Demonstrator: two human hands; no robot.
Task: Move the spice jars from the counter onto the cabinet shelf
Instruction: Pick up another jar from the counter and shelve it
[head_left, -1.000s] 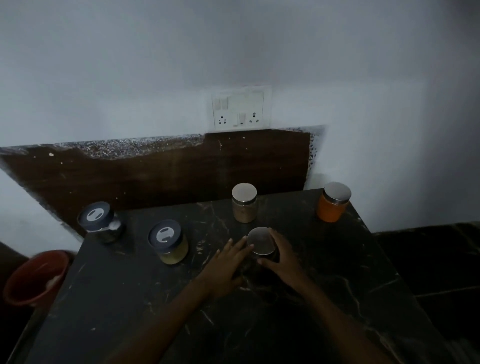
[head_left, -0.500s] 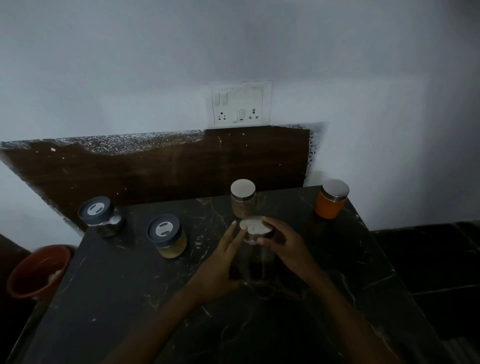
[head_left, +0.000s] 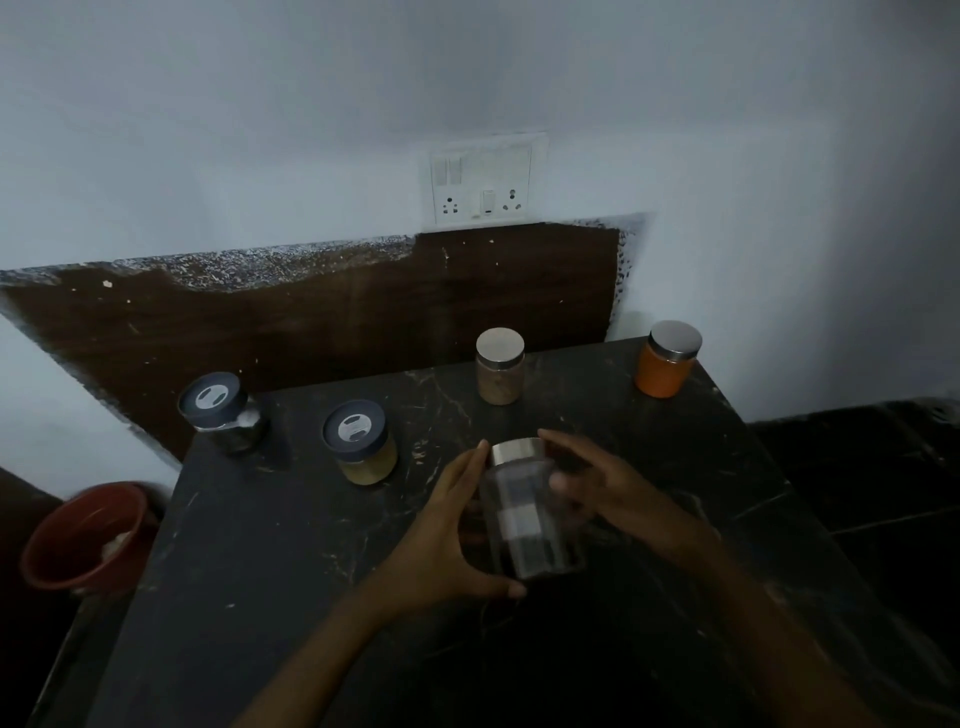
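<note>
A clear glass jar with a silver lid (head_left: 524, 514) and dark contents is lifted off the dark marble counter (head_left: 291, 545), held between both hands. My left hand (head_left: 447, 530) cups its left side and bottom; my right hand (head_left: 608, 488) grips its right side. Standing on the counter are a tan spice jar with a silver lid (head_left: 500, 366), an orange jar with a silver lid (head_left: 667, 358), a yellow-filled jar with a dark lid (head_left: 361, 441) and a dark-lidded jar (head_left: 223, 413) at the back left corner. No cabinet shelf is in view.
A white wall with a switch and socket plate (head_left: 485, 182) rises behind the counter, above a dark brown backsplash (head_left: 311, 322). A red bucket (head_left: 85, 535) sits on the floor left of the counter. Dark floor lies to the right.
Both hands closed around the dark-filled jar on the counter and raised it toward me. The other jars stayed where they were.
</note>
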